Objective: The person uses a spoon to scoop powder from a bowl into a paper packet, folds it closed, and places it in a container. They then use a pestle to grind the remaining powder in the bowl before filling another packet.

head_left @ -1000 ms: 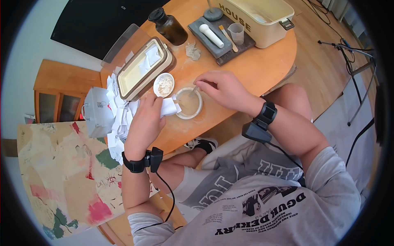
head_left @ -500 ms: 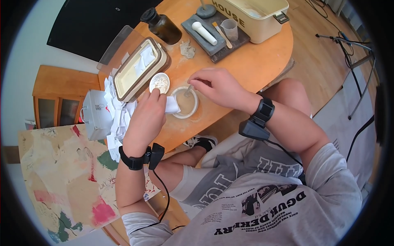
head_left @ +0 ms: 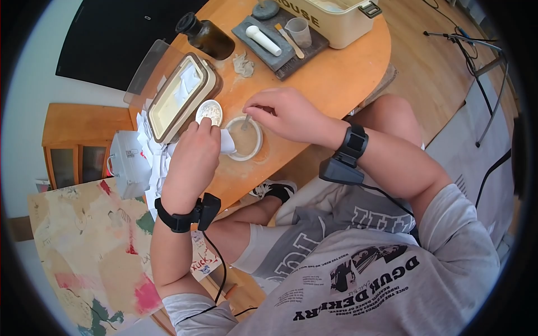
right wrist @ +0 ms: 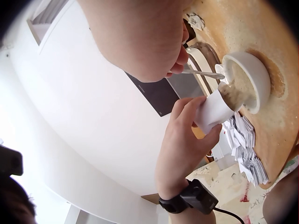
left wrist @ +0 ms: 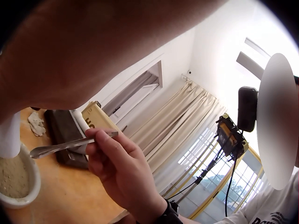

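Note:
My left hand (head_left: 193, 157) holds a curled slip of white paper (right wrist: 212, 112) between thumb and fingers. Beige powder (right wrist: 232, 96) lies in the paper's mouth, which tilts right at the rim of a thick-walled white bowl (right wrist: 262, 77). Similar pale powder (left wrist: 13, 177) covers the bowl's bottom. Over the bowl's far side, my right hand (head_left: 288, 115) pinches a slim metal spatula (left wrist: 60, 147), its flat tip pointing toward the bowl and paper. Just behind the left fingertips, a small white dish (head_left: 208, 108) contains whitish, flaky material.
Beyond the hands stand a dark glass bottle (head_left: 210, 40) and a cream box (head_left: 336, 28). A white pestle (head_left: 263, 40), brush (head_left: 290, 42) and plastic cup (head_left: 298, 32) sit on dark slabs. Paper slips (head_left: 159, 168) crowd the left edge beside a brown-rimmed container (head_left: 178, 95) and silver case (head_left: 128, 162).
The head view has shifted, moving the table leftward and up in it. My left hand has come closer to the bowl, still holding the paper. The spatula has moved slightly inward over the bowl.

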A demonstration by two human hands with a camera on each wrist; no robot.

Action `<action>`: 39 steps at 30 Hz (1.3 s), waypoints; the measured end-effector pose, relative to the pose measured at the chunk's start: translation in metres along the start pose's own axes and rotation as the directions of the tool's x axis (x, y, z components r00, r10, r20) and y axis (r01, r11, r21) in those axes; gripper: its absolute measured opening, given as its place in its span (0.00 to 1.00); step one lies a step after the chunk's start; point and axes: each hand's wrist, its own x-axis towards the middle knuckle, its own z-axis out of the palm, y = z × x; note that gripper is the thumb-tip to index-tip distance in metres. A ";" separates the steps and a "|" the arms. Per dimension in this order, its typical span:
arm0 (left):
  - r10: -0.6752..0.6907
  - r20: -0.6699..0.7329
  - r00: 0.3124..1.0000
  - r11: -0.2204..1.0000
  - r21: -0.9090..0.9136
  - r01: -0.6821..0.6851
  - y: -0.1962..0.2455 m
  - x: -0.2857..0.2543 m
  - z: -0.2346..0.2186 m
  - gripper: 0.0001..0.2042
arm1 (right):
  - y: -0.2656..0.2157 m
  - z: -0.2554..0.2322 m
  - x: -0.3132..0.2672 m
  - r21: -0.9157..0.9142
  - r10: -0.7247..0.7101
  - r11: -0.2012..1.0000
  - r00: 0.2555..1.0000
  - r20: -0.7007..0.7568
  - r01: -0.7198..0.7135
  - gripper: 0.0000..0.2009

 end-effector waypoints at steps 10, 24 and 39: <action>0.044 -0.003 0.999 0.997 0.063 -0.044 0.000 0.004 -0.002 0.12 | 0.001 0.001 0.000 0.016 -0.026 1.000 0.999 -0.019 0.027 0.09; 0.085 0.020 0.996 0.987 0.136 -0.087 0.008 0.009 -0.015 0.10 | -0.001 -0.001 0.001 0.020 -0.002 1.000 1.000 -0.009 0.002 0.09; 0.089 0.052 0.995 0.983 0.155 -0.096 0.009 0.010 -0.023 0.14 | 0.002 0.000 0.000 0.012 -0.046 0.999 0.999 -0.022 0.046 0.09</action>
